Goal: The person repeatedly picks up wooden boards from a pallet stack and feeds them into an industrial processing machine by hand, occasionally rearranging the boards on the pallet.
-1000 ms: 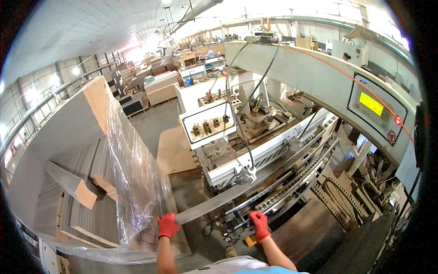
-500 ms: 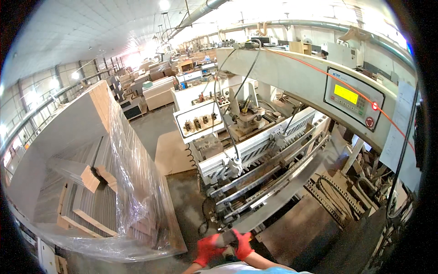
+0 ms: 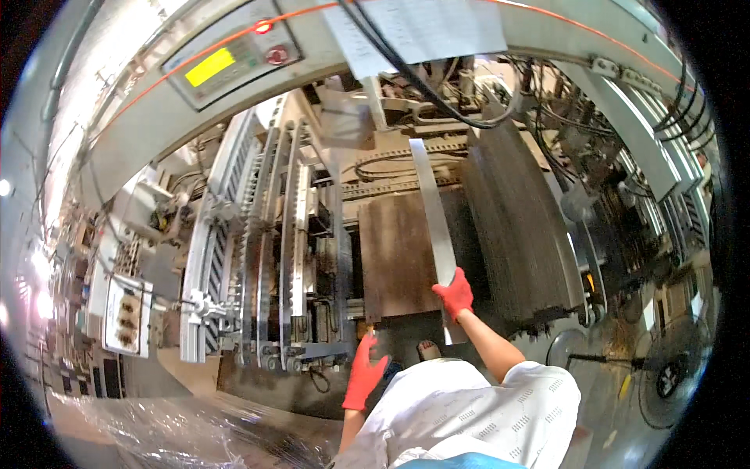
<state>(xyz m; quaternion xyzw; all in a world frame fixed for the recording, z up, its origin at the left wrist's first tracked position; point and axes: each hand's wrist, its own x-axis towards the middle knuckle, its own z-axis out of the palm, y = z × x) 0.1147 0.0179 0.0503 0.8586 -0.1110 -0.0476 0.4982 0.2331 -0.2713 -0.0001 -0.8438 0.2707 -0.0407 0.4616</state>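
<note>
My right hand (image 3: pixel 455 295), in a red glove, is closed around a long, narrow, pale panel strip (image 3: pixel 434 211). The strip points away from me, its short end sticking out below the glove. It hangs above or lies over a flat brown board surface (image 3: pixel 394 254); I cannot tell whether they touch. My left hand (image 3: pixel 365 374), also red-gloved, is off the strip with thumb and fingers apart and nothing in it. It is low beside the near end of the machine's rails (image 3: pixel 295 234).
A dark ribbed stack (image 3: pixel 519 211) stands right of the strip. Overhead runs a machine beam (image 3: pixel 129 160) with a control panel (image 3: pixel 234 66) and hanging cables (image 3: pixel 422 86). A fan (image 3: pixel 666 379) stands at lower right; clear plastic wrap (image 3: pixel 180 434) is at lower left.
My view has swung right and downward. Both hands were close together at the near end of the strip; now the left is away from it and only the right holds it.
</note>
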